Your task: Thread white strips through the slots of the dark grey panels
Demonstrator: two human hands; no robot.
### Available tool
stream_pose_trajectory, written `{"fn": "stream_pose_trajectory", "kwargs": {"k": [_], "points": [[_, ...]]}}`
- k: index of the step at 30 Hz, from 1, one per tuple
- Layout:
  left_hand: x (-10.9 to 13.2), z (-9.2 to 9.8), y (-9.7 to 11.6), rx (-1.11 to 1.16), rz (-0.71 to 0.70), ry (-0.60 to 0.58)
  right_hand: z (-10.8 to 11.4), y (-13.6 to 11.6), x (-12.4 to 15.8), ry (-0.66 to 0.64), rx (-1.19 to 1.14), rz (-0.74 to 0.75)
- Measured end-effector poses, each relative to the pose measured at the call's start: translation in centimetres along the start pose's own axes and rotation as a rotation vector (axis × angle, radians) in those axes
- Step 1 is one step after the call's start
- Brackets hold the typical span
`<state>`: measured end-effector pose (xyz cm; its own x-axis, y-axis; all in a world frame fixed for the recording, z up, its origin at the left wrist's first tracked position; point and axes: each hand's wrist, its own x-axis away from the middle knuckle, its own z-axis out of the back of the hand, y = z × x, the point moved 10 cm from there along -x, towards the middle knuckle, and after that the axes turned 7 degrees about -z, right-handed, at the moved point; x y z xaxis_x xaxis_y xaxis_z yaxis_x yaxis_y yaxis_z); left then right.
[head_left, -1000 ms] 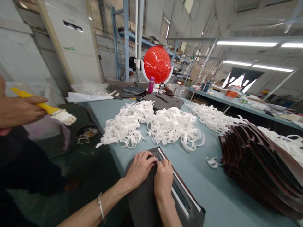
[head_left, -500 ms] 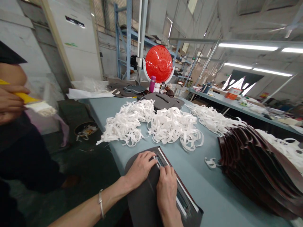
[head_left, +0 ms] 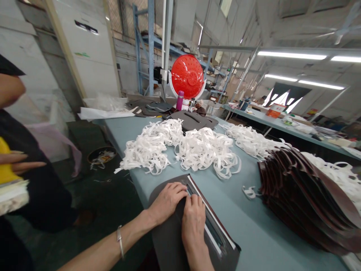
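Observation:
A dark grey leather-like panel (head_left: 169,242) with a rounded edge lies flat on the blue-grey table in front of me. A long slot runs along its right part, with a white tape strip (head_left: 213,241) on the near side and another along the outer border. My left hand (head_left: 168,198) rests on the upper end of the panel, its fingers bent and closed at the slot's edge. Close beside it, my right hand (head_left: 194,222) pinches the same edge with its fingertips. Both hands hide the part of the edge between their fingers.
Heaps of white tape (head_left: 201,148) lie beyond the panel. A stack of dark brown panels (head_left: 304,199) stands at the right. At the back are a red round heater (head_left: 187,76) and a purple bottle (head_left: 179,100). A co-worker's hand (head_left: 19,162) holds a brush at the left.
My right hand has slid slightly up and left along the slot, closer to my left hand. The co-worker's hand with the brush has moved down and left.

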<state>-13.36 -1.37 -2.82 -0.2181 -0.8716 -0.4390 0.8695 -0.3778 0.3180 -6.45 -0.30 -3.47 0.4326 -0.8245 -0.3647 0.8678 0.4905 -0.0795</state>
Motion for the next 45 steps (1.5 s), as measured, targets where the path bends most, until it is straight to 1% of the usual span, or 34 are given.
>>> {"fn": "stream_pose_trajectory", "kwargs": {"k": [3,6,9,12,14,16,17,19,21,22,23,26,28,29,31,33,36,38,40,41,43,45], "points": [[-0.1,-0.1,0.1,0.016,-0.010,-0.013,0.1,-0.5,-0.2,0.001,0.028,0.007],[0.0,0.0,0.1,-0.007,-0.002,-0.008,0.4,0.4,0.9,-0.026,0.061,0.026],[0.0,0.1,0.2,-0.025,-0.007,-0.004,1.0,2.7,3.8,-0.010,0.083,0.081],[0.1,0.0,0.2,-0.021,-0.016,-0.011,1.7,5.6,7.9,0.077,0.062,0.160],[0.2,0.0,0.2,-0.016,-0.018,-0.014,2.1,7.6,10.4,0.128,0.044,0.172],[0.2,-0.1,0.2,-0.015,-0.019,-0.014,2.3,9.1,11.9,0.148,0.022,0.172],[0.2,-0.1,0.2,-0.014,-0.022,-0.014,2.3,9.5,12.2,0.143,0.006,0.170],[0.2,-0.1,0.3,-0.016,-0.025,-0.014,2.5,9.9,11.8,0.113,-0.030,0.135],[0.2,-0.1,0.3,-0.020,-0.025,-0.015,2.6,9.4,10.1,0.074,-0.056,0.069],[0.2,-0.1,0.3,-0.023,-0.025,-0.015,2.7,8.8,8.9,0.059,-0.061,0.039],[0.2,-0.1,0.3,-0.027,-0.024,-0.016,2.7,7.8,7.5,0.047,-0.059,0.015],[0.2,-0.1,0.3,-0.037,-0.023,-0.020,2.3,3.8,3.5,-0.006,-0.028,-0.011],[0.2,-0.3,0.3,-0.040,-0.023,-0.026,1.6,1.8,1.8,-0.068,0.012,-0.019],[0.2,-0.4,0.3,-0.041,-0.023,-0.029,1.2,1.4,1.5,-0.091,0.035,-0.024],[0.3,-0.6,0.1,-0.047,-0.021,-0.027,0.9,1.8,2.1,-0.107,0.070,-0.033],[0.3,-0.9,-0.2,-0.055,-0.022,-0.020,1.1,3.3,4.2,-0.084,0.074,-0.019],[0.2,-1.2,-0.7,-0.061,-0.037,-0.014,2.5,6.2,8.2,0.013,0.028,0.008],[0.0,-1.2,-0.6,-0.071,-0.045,-0.016,3.5,7.7,10.1,0.085,-0.027,0.017],[-0.2,-0.9,0.2,-0.095,-0.029,-0.018,3.7,8.5,10.8,0.106,-0.085,0.024],[-0.2,-0.8,1.0,-0.102,-0.015,-0.020,3.7,8.6,10.9,0.108,-0.108,0.025],[-0.2,-1.1,3.6,-0.076,-0.002,-0.045,3.6,8.9,10.8,0.129,-0.137,0.001],[0.2,-2.2,7.2,0.015,-0.045,-0.104,3.7,9.2,10.8,0.154,-0.147,-0.027]]}}
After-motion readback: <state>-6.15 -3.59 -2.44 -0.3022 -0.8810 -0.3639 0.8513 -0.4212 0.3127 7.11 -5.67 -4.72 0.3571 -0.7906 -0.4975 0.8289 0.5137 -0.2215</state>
